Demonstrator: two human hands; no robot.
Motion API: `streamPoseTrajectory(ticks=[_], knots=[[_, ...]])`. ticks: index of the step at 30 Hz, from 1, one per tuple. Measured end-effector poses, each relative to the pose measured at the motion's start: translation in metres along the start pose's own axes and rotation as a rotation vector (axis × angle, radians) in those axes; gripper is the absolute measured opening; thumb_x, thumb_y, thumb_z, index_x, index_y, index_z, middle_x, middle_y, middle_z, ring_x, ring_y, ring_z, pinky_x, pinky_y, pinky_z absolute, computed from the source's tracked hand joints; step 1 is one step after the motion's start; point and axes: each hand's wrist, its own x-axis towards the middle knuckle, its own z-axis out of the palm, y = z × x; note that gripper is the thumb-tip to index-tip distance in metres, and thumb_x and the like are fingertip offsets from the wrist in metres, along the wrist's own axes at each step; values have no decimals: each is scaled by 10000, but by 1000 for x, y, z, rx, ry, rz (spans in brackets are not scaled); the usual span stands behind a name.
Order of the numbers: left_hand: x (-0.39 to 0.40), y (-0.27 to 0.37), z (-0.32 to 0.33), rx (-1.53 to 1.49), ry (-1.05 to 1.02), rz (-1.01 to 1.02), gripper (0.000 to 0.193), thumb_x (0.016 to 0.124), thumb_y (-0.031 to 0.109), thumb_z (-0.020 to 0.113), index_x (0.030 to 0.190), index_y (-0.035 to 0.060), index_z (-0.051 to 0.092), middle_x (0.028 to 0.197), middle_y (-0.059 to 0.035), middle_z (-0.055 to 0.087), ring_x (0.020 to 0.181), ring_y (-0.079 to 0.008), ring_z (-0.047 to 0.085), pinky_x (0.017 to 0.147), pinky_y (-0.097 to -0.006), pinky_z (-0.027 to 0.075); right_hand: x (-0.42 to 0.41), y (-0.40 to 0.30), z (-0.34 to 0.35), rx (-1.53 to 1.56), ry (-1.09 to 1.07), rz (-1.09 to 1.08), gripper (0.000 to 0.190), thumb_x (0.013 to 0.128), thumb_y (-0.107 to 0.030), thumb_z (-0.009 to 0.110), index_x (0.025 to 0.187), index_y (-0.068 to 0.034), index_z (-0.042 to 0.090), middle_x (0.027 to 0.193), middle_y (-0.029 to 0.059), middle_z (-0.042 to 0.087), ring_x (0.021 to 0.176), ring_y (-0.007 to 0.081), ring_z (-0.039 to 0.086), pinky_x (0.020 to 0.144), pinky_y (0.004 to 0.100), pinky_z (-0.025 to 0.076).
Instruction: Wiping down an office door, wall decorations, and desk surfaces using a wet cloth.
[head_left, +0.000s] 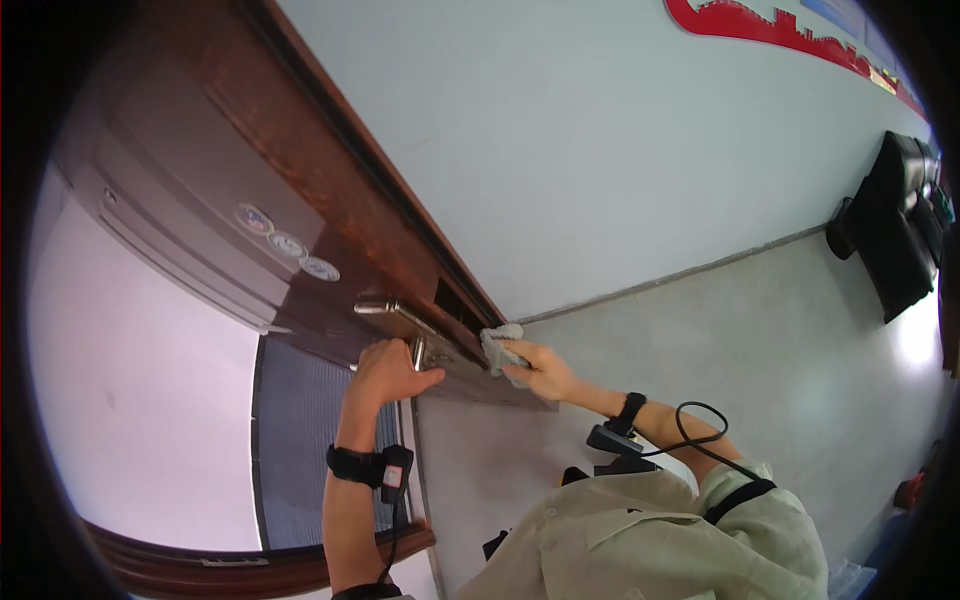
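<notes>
A brown door (255, 285) stands open before me, tilted in the view. My left hand (391, 371) is wrapped around the metal lever handle (418, 354), its thumb pointing out to the right. The fingers hide most of the lever. A long metal handle plate (424, 322) runs along the door near its edge. In my right hand (546, 369) is a fluffy grey cloth (501, 346), pinched between thumb and fingers and pressed against the lower-right end of the door edge in view.
Three round stickers (287, 244) are on the door face. Behind the door is a pale wall (600, 150) with a red decoration (780, 45). Black leather seating (892, 232) stands far right on the grey floor (712, 330). A dark ribbed mat (315, 450) lies beyond the threshold. A looped cable (701, 409) hangs at my right arm.
</notes>
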Motion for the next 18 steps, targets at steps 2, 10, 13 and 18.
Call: streamPoseTrajectory(ticks=[2, 10, 13, 18], knots=[[3, -7, 4, -48, -16, -1, 468, 611, 422, 684, 633, -41, 619, 680, -214, 612, 700, -356, 607, 686, -401, 479, 5, -14, -10, 203, 55, 269, 403, 797, -77, 579, 1183, -16, 478, 1026, 181, 568, 918, 275, 558, 833, 321, 418], [2, -2, 6, -13, 108, -15, 426, 627, 406, 685, 641, -15, 622, 651, -205, 605, 643, -348, 605, 624, -406, 480, 89, -89, -23, -88, 375, -518, 421, 656, 71, 633, 1045, -61, 539, 1018, 118, 474, 945, 239, 504, 763, 311, 429], [2, -13, 18, 49, 178, 1, 409, 634, 401, 678, 655, -5, 628, 641, -201, 604, 630, -354, 603, 621, -419, 475, 104, -79, -14, -188, 449, -575, 405, 654, 25, 713, 997, -47, 510, 897, 89, 463, 867, 210, 496, 783, 295, 416], [3, -18, 23, -1, 206, -39, 440, 640, 414, 678, 730, -14, 626, 682, -225, 603, 664, -375, 599, 639, -434, 467, 110, -50, -2, 137, 462, -374, 462, 643, -113, 767, 983, -38, 464, 917, 94, 470, 834, 233, 496, 755, 311, 422]])
